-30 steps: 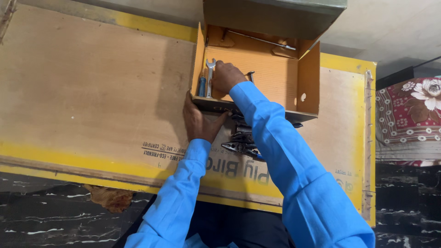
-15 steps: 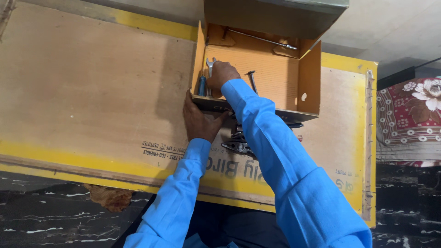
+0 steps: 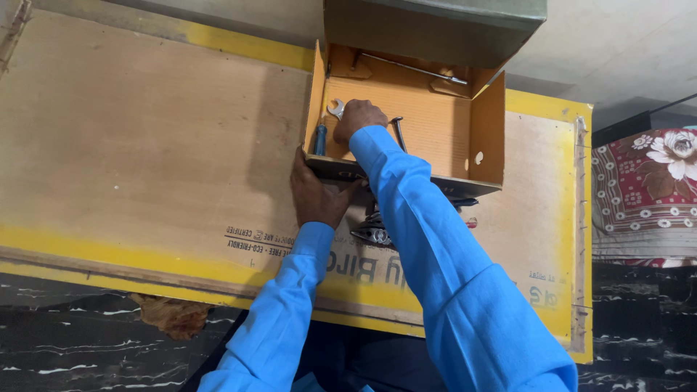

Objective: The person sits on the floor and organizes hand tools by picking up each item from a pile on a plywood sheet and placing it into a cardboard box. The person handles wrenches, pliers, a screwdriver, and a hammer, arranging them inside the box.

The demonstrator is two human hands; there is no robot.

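Inside corrugated cardboard box [image 3: 435, 131], right hand [image 3: 359, 118] grip clenched on steel spanner [image 3: 336, 109], left hand [image 3: 316, 192] grip flat, released, bracing box edge.

a wide plywood board [image 3: 145, 138] with yellow edges spans the scene. dark pliers [image 3: 374, 232] lie on it near the middle. below its near edge runs black marbled floor [image 3: 72, 348]. at far right, a red floral cloth [image 3: 642, 192].
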